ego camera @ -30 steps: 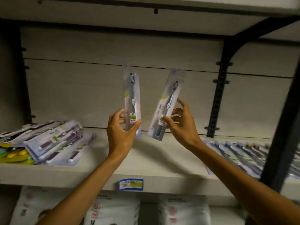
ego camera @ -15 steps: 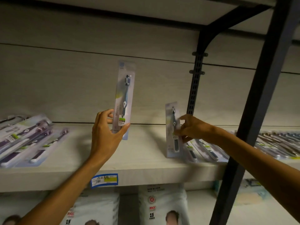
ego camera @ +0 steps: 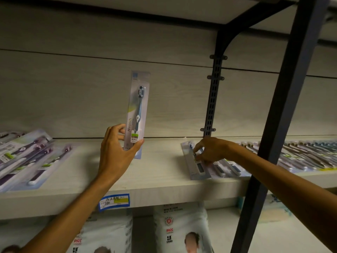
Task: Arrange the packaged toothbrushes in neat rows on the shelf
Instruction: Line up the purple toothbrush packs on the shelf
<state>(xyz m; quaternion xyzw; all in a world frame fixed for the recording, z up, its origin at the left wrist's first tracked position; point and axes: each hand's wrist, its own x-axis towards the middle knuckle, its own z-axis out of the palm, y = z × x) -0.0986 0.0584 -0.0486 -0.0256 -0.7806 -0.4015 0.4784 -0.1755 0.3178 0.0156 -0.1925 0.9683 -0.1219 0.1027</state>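
On the shelf [ego camera: 160, 172], head view: my right hand [ego camera: 209, 150] has laid its toothbrush pack [ego camera: 197, 166] flat beside the row [ego camera: 291, 157].
Fingers pinch it; my left hand [ego camera: 116, 152] grips another pack [ego camera: 137, 114] upright, awaiting placement.

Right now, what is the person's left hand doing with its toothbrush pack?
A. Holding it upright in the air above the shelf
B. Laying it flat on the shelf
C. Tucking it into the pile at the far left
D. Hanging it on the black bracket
A: the left hand grips the lower end of the toothbrush pack, which stands upright above the shelf and clear of it.
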